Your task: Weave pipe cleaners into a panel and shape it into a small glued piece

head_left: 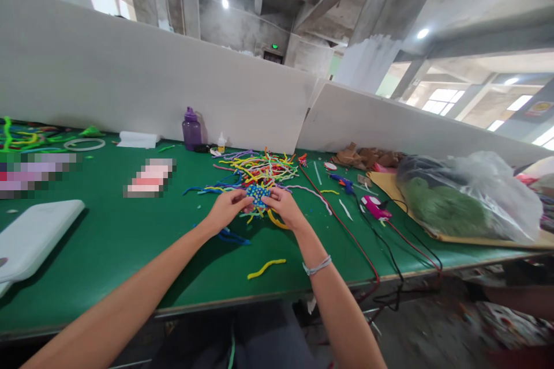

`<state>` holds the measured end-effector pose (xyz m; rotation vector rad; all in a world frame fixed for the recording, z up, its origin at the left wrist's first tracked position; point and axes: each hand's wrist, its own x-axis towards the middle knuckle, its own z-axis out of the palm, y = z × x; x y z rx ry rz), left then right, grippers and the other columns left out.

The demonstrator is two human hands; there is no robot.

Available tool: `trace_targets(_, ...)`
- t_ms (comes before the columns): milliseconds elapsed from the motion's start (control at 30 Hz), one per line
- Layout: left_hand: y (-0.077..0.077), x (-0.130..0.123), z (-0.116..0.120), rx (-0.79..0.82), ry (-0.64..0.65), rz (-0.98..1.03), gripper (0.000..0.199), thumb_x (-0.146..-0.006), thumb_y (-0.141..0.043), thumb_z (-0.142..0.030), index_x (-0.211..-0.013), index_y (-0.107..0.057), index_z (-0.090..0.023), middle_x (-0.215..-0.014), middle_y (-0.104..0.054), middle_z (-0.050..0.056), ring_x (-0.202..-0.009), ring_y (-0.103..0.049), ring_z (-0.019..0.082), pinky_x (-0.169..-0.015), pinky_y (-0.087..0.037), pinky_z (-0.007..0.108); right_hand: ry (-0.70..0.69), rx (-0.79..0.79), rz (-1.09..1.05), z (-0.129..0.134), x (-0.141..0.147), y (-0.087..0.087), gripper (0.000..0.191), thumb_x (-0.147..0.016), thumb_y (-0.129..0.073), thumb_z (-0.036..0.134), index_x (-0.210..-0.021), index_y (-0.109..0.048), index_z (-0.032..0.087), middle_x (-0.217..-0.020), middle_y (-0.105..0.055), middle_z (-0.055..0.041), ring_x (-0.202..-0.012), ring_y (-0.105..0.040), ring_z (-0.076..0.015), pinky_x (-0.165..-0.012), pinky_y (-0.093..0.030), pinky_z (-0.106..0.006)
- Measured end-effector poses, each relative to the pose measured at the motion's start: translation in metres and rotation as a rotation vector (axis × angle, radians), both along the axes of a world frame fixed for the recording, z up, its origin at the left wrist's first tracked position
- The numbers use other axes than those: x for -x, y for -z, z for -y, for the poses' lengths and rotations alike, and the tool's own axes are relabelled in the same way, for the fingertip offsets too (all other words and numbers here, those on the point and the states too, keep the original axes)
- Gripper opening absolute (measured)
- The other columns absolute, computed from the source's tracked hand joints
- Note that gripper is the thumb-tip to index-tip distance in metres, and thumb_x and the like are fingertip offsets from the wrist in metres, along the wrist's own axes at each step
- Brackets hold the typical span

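Above the green tabletop [108, 242], the left hand [227, 207] and right hand [283, 204] both pinch a small blue-and-yellow woven piece [258, 194] by its opposite edges, just before the pipe-cleaner pile [259, 170]. It looks light, soft and bendable; edge grips suit it.

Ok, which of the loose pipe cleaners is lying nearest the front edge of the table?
The yellow pipe cleaner, lying alone on the green table below the right hand; the blue one and the pile lie farther back.
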<state>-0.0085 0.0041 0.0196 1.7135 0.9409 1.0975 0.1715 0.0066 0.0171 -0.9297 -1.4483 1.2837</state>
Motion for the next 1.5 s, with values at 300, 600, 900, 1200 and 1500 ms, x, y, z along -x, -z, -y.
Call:
trace_targets(300,0.005,-0.004,-0.003,0.057,-0.069,0.087,0.035,-0.062,-0.067,-0.043,-0.081,-0.055,-0.016,-0.064,-0.057,-0.003,-0.06,-0.057,0.015,-0.059,-0.05,0.029,0.097,0.036,-0.091,0.0,0.008,0.001,0.029,-0.058,-0.069,0.033,-0.079,-0.056,0.017,-0.071,-0.061,0.0008,-0.061,-0.055,-0.0122,-0.057,-0.045,-0.024)
trace_targets(600,0.001,0.003,-0.006,-0.159,-0.09,-0.135,0.025,-0.07,-0.059,-0.041,-0.073,-0.056,-0.017,-0.061,-0.055,-0.003,-0.057,-0.049,0.012,-0.055,-0.042,0.022,-0.013,-0.152,0.297,0.004,0.006,0.003,0.02,-0.064,-0.064,0.029,-0.078,-0.063,0.015,-0.072,-0.061,0.0015,-0.065,-0.051,-0.0114,-0.061,-0.04,-0.023)
trace_targets(900,0.004,0.004,-0.007,-0.134,-0.017,-0.163,0.026,-0.065,-0.064,-0.04,-0.069,-0.055,-0.016,-0.058,-0.055,-0.003,-0.054,-0.048,0.011,-0.052,-0.041,0.022,0.09,-0.141,0.188,0.001,0.003,0.006,0.025,-0.06,-0.069,0.035,-0.064,-0.053,0.016,-0.056,-0.05,0.0049,-0.052,-0.044,-0.0083,-0.049,-0.034,-0.02)
trace_targets(1200,-0.003,0.007,-0.007,-0.193,-0.073,-0.205,0.027,-0.067,-0.062,-0.041,-0.065,-0.051,-0.017,-0.055,-0.05,-0.005,-0.05,-0.044,0.01,-0.047,-0.034,0.02,0.034,-0.133,0.082,0.004,0.007,-0.001,0.027,-0.062,-0.069,0.033,-0.082,-0.058,0.018,-0.073,-0.061,0.0012,-0.064,-0.054,-0.0127,-0.061,-0.042,-0.024)
trace_targets(1500,-0.017,0.009,0.017,-0.453,-0.051,-0.6,0.014,-0.074,-0.059,-0.029,-0.083,-0.059,-0.019,-0.076,-0.061,0.002,-0.071,-0.054,0.018,-0.062,-0.037,0.025,0.037,-0.519,0.62,0.032,0.001,-0.03,0.02,-0.068,-0.055,0.013,-0.086,-0.06,0.022,-0.073,-0.06,0.001,-0.064,-0.053,-0.0141,-0.058,-0.039,-0.024)
